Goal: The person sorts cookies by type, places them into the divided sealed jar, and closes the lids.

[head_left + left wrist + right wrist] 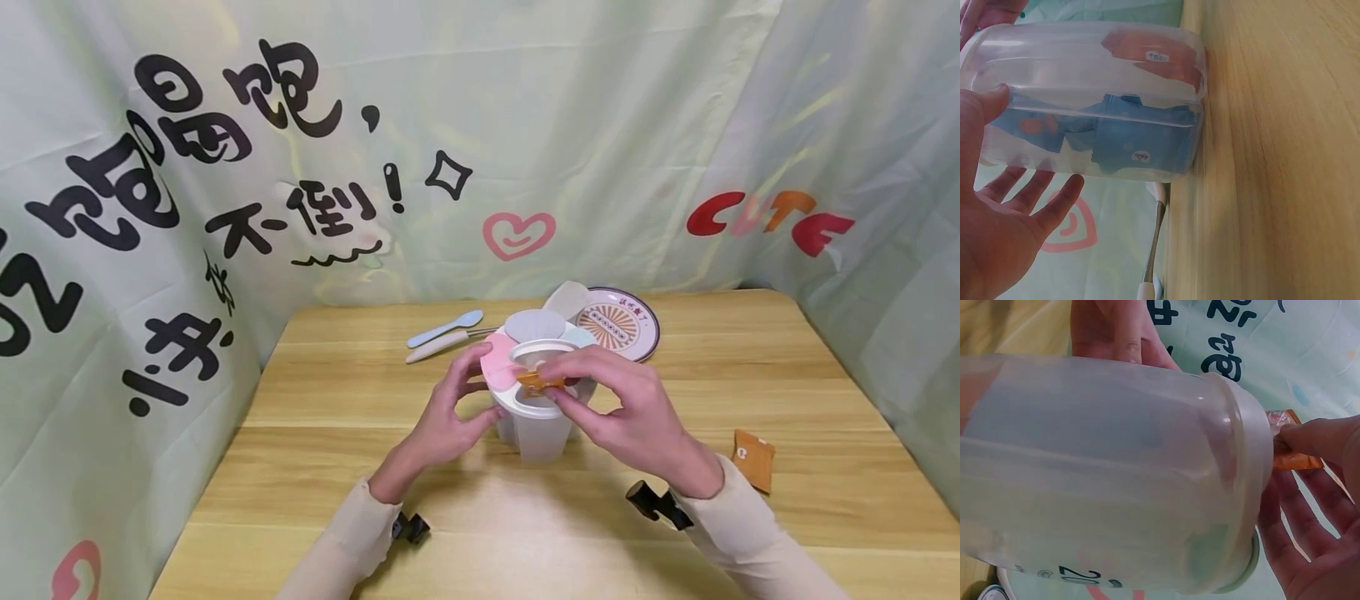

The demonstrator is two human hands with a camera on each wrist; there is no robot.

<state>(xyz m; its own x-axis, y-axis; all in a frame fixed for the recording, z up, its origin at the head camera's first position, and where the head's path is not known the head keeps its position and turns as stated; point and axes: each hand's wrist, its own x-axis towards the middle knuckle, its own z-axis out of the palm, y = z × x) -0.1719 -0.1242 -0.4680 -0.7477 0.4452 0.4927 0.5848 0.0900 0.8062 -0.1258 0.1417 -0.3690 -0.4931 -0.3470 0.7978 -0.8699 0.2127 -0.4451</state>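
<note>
A translucent plastic container [542, 440] with several compartments and coloured flap lids stands upright on the table. My left hand [450, 421] holds its left side, thumb and fingers spread around it. Between thumb and fingertips, my right hand [633, 408] pinches a small orange packet [534, 384] at the mouth of the front compartment, whose flap [542, 348] is raised. A pink lid [501, 364] covers the left compartment. Through the wall in the left wrist view show blue packets [1147, 140] and an orange packet [1160, 56] low in separate compartments.
Another orange packet [753, 461] lies on the table to the right. Behind the container are a patterned plate [637, 321] and a white spatula head [567, 298]. A blue spoon [444, 329] and a pale handle [437, 346] lie at the back left. Fabric curtains [600, 167] enclose the table.
</note>
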